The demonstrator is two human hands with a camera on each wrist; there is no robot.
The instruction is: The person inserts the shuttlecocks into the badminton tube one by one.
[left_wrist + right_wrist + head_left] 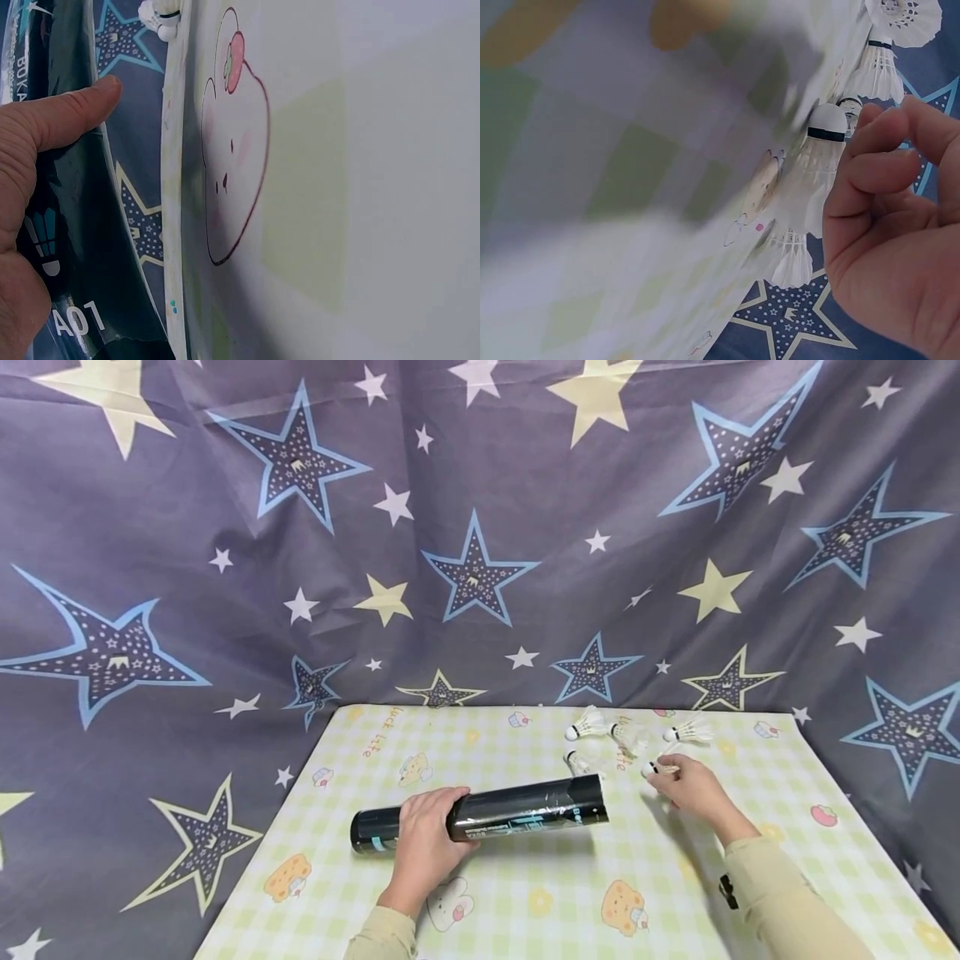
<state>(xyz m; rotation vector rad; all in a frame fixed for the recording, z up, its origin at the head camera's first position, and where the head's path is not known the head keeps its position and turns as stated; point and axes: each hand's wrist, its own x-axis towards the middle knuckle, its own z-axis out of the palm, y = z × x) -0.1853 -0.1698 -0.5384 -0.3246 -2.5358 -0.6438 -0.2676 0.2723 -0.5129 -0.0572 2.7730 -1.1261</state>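
Note:
My left hand [431, 835] grips a long black shuttlecock tube [525, 810] around its middle, tilted with its right end higher. In the left wrist view the thumb [75, 112] lies along the tube's dark side, above the lettering "A01". My right hand [693, 789] pinches a white shuttlecock [651, 769] with a black band, its cork pointing left. In the right wrist view the fingers [877, 172] are curled at this shuttlecock [827, 120] and hide part of its feathers.
Several more shuttlecocks lie at the back right of the table [300, 918]: one [587, 724] at the back, one [630, 739] beside it, one [688, 729] farther right. Another [581, 763] is just behind the tube's end. A star-patterned curtain [480, 468] hangs behind the table.

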